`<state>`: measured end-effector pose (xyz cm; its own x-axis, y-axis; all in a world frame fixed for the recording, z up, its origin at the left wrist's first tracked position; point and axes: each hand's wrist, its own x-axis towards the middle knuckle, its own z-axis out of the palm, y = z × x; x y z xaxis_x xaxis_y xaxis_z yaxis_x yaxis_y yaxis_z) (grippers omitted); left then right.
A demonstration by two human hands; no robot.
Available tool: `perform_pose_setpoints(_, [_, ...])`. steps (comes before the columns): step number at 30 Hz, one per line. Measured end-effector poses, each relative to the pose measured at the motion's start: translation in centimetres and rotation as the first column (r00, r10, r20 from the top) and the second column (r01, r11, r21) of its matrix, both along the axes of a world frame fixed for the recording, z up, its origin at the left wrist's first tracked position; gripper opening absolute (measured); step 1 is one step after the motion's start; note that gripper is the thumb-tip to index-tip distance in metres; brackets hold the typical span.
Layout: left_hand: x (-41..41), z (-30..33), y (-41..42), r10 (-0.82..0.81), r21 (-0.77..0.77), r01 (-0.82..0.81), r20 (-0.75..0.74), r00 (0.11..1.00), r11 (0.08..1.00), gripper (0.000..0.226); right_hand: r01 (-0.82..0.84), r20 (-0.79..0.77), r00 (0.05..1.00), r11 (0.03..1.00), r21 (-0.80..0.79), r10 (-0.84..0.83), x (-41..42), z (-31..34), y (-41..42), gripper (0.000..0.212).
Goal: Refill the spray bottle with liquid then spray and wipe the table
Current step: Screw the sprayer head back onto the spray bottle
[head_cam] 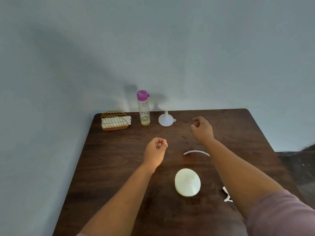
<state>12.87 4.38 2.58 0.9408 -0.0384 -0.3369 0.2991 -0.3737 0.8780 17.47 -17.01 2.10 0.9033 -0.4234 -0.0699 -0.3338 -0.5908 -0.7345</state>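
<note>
From the head view, your left hand (156, 149) hovers mid-table, fingers curled, holding nothing. Your right hand (202, 128) reaches farther, fingers loosely curled, empty, near the funnel (165, 119). The pale spray bottle (187, 182) stands between your forearms; the purple-capped refill bottle (144, 108) stands at the back edge.

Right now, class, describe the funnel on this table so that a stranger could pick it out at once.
Start at the dark wooden table and go to its far edge by the wall. The funnel stands there upside down, spout up, to the right of the clear bottle with the purple cap. It is the only white cone-shaped thing in that row.
</note>
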Motion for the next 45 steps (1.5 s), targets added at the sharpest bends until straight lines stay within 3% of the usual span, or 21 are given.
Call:
perform_pose_setpoints(5, [-4.8,0.5,-0.4,-0.201,0.115,0.187,0.127,0.971,0.976,0.013,0.181,0.017,0.983,0.983,-0.038,-0.181,-10.1,0.7,-3.2,0.022])
perform_pose_setpoints(10, [-7.9,0.5,-0.4,-0.311,0.166,0.277,0.234,0.921,0.946,0.02,0.275,-0.101,0.954,0.958,-0.077,-0.281,-19.1,-1.8,-4.4,0.024])
perform_pose_setpoints(19, [-10.3,0.8,-0.3,-0.336,0.16,0.299,0.318,0.887,0.941,0.034,0.079,-0.472,0.859,0.963,-0.259,-0.198,-25.1,-5.6,-3.0,0.069])
perform_pose_setpoints(25, [-10.5,0.9,-0.8,-0.361,0.204,0.314,0.264,0.894,0.927,0.053,-0.024,-0.434,0.882,0.904,-0.427,-0.182,-25.2,-6.4,-3.1,0.044])
perform_pose_setpoints(32, [-11.2,0.1,-1.1,-0.41,0.321,0.328,0.233,0.882,0.889,0.069,-0.16,-0.476,0.869,0.833,-0.529,-0.136,-25.1,-6.5,-4.0,0.05])
perform_pose_setpoints(34, [-11.5,-0.1,-1.1,-0.413,0.346,0.324,0.226,0.882,0.881,0.074,-0.17,-0.471,0.876,0.852,-0.494,-0.099,-25.1,-6.6,-4.1,0.053])
perform_pose_setpoints(40, [-12.6,0.0,-1.0,-0.419,0.338,0.342,0.187,0.889,0.877,0.079,-0.059,-0.339,0.941,0.983,-0.175,-0.004,-25.2,-6.2,-4.2,0.053])
perform_pose_setpoints(45, [-12.5,1.0,-0.8,-0.281,0.179,0.238,0.269,0.921,0.954,0.064,-0.149,-0.286,0.951,0.985,-0.082,0.12,-24.5,-0.9,-4.6,0.057])
